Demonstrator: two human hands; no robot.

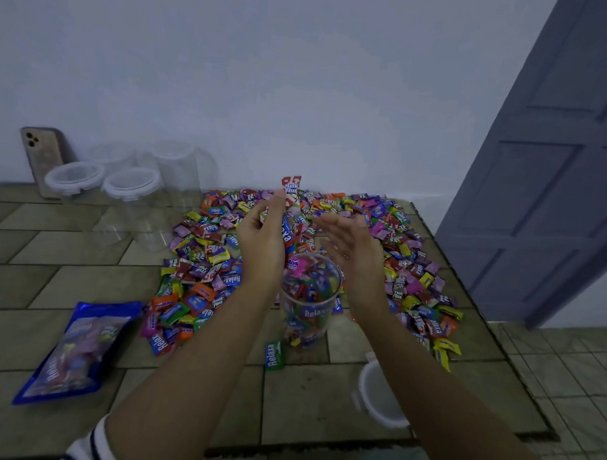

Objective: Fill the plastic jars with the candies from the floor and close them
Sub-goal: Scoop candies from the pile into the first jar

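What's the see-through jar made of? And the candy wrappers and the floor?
The jar looks like clear, smooth plastic: you see right through its wall. The candies seem wrapped in glossy printed film, crinkled at the ends. The floor looks like matte stone or ceramic tile, with visible joints.

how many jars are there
5: one part-full jar at centre; four at far left, two in front, two faint behind; others may be hidden.

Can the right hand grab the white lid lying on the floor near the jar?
Probably yes. The right hand is open and holds nothing, and the lid lies on bare floor just under that forearm with nothing on it. The hand only needs to draw back from the jar.
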